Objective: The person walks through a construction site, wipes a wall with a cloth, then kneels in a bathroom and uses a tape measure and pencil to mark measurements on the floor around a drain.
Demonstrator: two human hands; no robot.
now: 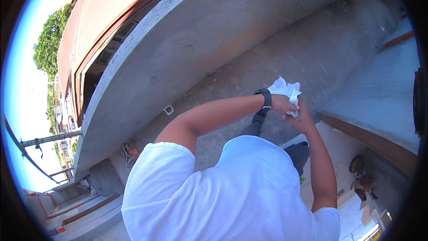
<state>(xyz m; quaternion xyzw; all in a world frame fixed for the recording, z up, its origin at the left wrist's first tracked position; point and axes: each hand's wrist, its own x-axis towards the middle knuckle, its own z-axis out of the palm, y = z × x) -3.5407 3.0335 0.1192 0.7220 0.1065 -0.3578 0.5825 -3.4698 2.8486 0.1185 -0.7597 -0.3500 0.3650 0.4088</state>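
both hands are closed on one crumpled white wad (283, 86), cloth or paper, i cannot tell which, held out in front of the body above the grey floor (249, 69). the left hand (281, 103) lies over the near part of it, with a dark watch (266, 99) strapped on that wrist; the right hand (303, 118) grips from the right side, its fingers meeting the left ones at the lower edge. the wad's loose folds stick out beyond the hands, and the exact finger placing underneath is hidden. the person wears a white t-shirt (254, 187), and one dark-clad leg shows beneath the left forearm. a long concrete wall (156, 44) curves along the far side of the floor, with a small white ring-shaped thing (168, 110) lying near its base. past the wall stand an orange-toned building (107, 13) and a green tree (49, 40). a brown ledge (370, 140) runs at the right.
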